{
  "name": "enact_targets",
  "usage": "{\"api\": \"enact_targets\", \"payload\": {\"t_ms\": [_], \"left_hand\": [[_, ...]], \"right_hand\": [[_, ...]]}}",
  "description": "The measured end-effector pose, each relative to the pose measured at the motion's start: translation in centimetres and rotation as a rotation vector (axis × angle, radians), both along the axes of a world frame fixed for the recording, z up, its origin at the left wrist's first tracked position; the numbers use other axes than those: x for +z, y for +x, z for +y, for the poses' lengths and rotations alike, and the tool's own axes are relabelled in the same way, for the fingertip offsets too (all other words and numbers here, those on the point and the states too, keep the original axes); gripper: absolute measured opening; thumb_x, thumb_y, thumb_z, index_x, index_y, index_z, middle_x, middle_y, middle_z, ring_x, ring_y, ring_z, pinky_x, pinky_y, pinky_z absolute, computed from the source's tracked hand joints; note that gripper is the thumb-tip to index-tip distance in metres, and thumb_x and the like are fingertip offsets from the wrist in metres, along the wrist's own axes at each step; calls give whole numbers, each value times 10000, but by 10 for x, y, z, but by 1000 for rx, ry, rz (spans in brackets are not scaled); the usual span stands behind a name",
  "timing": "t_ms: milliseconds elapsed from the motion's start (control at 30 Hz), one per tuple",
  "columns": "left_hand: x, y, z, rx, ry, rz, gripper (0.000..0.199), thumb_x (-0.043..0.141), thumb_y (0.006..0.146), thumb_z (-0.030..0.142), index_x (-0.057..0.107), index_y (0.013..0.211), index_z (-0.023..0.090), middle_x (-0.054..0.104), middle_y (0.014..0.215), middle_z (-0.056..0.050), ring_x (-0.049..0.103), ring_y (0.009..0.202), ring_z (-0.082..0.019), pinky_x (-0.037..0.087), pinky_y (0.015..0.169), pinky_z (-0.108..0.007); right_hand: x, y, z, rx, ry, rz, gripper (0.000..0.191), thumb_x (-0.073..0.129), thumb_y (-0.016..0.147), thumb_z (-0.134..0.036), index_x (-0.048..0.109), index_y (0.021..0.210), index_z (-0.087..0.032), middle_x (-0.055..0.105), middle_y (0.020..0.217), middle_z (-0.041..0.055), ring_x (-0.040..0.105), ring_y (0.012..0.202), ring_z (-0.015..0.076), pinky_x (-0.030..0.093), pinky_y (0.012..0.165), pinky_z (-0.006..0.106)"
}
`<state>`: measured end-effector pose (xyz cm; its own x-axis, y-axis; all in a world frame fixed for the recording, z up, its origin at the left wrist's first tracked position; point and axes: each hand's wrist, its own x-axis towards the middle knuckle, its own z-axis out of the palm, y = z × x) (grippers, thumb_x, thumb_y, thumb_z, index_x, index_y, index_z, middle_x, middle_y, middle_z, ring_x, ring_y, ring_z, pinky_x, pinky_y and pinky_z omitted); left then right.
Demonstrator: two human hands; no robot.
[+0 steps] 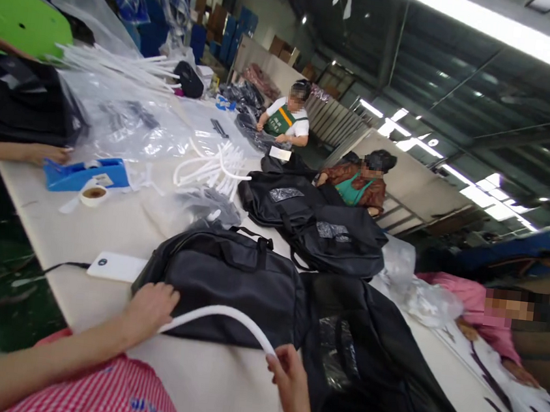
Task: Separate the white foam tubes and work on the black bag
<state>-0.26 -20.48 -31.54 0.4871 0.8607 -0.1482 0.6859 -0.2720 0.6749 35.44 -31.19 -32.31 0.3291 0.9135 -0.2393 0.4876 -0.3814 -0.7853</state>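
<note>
A white flexible rod (225, 310) arches between my two hands in front of a black bag (232, 280). Around its left end my left hand (152, 311) is closed, at the bag's lower left corner. My right hand (287, 371) pinches the rod's other end between thumb and fingers, just below the bag's lower right side. The bag lies on the pale table (207, 382), its handle toward the far side. Another black bag (376, 367) with a clear plastic pouch lies to the right.
White rods (212, 170), more black bags (313, 216), a blue tape dispenser (86, 174), a tape roll (93, 195) and a white power bank (116, 266) lie on the table. Several people are around it; one person's hand (47, 154) touches the dispenser.
</note>
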Motion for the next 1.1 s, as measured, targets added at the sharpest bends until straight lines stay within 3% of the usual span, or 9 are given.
{"api": "enact_targets", "payload": {"t_ms": [100,167,267,433,667,800,900,1000,1100], "left_hand": [[50,51,1,-295,307,-80,633,670,809,227,435,1397,221,437,1466,-166,402,1339,-357,308,1099,-514],[74,80,-1,-494,460,-90,507,606,848,169,469,1336,189,562,1324,-158,525,1219,-308,417,1007,-443],[90,99,-1,-650,546,28,201,520,876,117,574,1068,145,665,963,-104,638,887,-251,496,736,-349],[87,89,1,-667,662,125,198,555,819,81,558,989,182,642,874,-70,631,756,-230,445,616,-317],[85,81,-2,-677,690,135,113,502,846,85,560,872,178,634,835,-93,612,744,-245,437,601,-328],[118,72,12,-778,378,-111,167,512,880,208,508,714,195,579,664,-32,528,599,-184,359,557,-300],[138,65,21,-743,-140,-469,314,447,934,363,453,670,194,477,623,15,429,576,-131,323,567,-276],[136,66,20,-628,-769,-779,408,560,845,561,457,700,194,390,583,53,306,483,-87,237,488,-252],[125,73,14,-468,-997,-992,463,627,787,624,526,796,173,442,624,42,341,488,-78,255,483,-237]], "right_hand": [[42,-54,11,70,98,49,287,628,756,-495,539,759,-222,499,635,-50,490,598,140,416,551,259],[65,-81,13,105,157,101,275,617,779,-486,554,807,-220,544,705,-31,511,649,147,430,569,256],[80,-102,6,131,149,100,371,501,865,-549,591,1011,-220,634,804,15,574,715,174,461,590,268],[58,-116,-8,77,187,-134,425,367,936,-527,577,1176,-247,691,901,61,650,824,222,509,725,329],[34,-140,6,-18,506,-545,333,321,934,-449,552,773,-271,592,718,69,574,679,250,486,649,387],[49,-146,5,-65,477,-240,302,430,881,-524,537,756,-270,553,696,33,525,681,215,475,642,343],[75,-153,12,-203,403,299,299,475,827,-537,474,715,-260,439,610,-25,429,570,158,393,501,278],[106,-150,26,-305,435,865,322,538,751,-489,351,641,-251,298,570,-73,249,467,101,240,401,228],[129,-132,38,-313,583,931,294,595,748,-475,434,683,-238,412,656,-52,375,536,104,377,475,233]]}}
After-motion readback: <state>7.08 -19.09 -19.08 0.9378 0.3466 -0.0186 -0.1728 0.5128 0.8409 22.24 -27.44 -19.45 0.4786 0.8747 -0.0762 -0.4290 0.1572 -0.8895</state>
